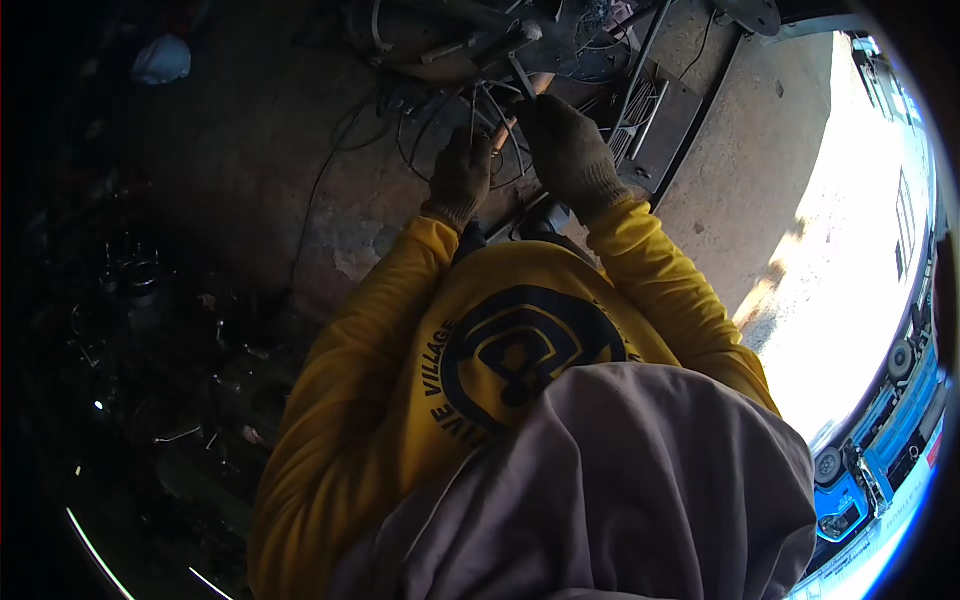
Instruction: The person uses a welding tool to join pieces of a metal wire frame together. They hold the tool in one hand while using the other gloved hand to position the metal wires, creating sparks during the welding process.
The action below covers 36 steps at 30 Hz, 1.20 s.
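Note:
My left hand (462, 178), in a dark knitted glove, is closed beside a frame of thin bent metal rods (492, 108); what its fingers hold is hidden. To its right, my gloved right hand (570, 150) is closed around the lower end of a flat grey metal bar (521, 76). Between the two hands runs an orange-brown tube-like piece (502, 136), passing behind the right hand's fingers. Just beyond my hands lies a dark heap of metal parts (450, 65), too dim to tell apart.
Black cables (318, 185) trail over the concrete floor on the left. Metal rods and a flat dark plate (668, 125) lie right of my hands. Scattered small metal parts (130, 270) fill the dark left side. A white bundle (162, 60) lies far left. Blue vehicles (890, 420) stand outside.

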### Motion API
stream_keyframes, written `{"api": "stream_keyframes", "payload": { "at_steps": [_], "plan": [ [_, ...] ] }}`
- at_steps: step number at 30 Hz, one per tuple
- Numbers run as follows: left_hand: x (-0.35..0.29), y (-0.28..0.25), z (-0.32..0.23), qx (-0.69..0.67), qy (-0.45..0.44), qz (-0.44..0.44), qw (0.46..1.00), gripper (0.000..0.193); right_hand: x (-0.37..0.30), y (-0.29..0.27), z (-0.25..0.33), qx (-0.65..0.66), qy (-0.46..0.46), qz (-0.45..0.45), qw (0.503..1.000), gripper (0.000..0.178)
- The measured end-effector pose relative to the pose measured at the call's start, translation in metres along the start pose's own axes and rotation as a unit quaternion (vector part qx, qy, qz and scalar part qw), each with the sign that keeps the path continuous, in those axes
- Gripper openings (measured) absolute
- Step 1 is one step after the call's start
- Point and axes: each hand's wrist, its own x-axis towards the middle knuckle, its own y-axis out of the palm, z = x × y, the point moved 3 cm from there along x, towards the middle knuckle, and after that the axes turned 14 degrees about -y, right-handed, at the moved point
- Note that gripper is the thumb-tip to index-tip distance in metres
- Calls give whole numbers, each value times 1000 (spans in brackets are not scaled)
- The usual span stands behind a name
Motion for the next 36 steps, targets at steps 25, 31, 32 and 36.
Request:
{"api": "stream_keyframes", "payload": {
  "at_steps": [25,31,32,36],
  "plan": [
    [-12,4,1,-77,-64,82,992,32,-14,4,3,-22,21,97,995,27],
    [-12,3,1,-111,-139,136,975,32,-16,1,10,-13,64,59,996,24],
    [-13,5,6,-135,-159,138,968,32,-16,4,6,-10,64,62,996,24],
    [-12,0,4,-59,-62,98,992,33,-14,3,12,-13,135,109,985,30]
  ]
}}
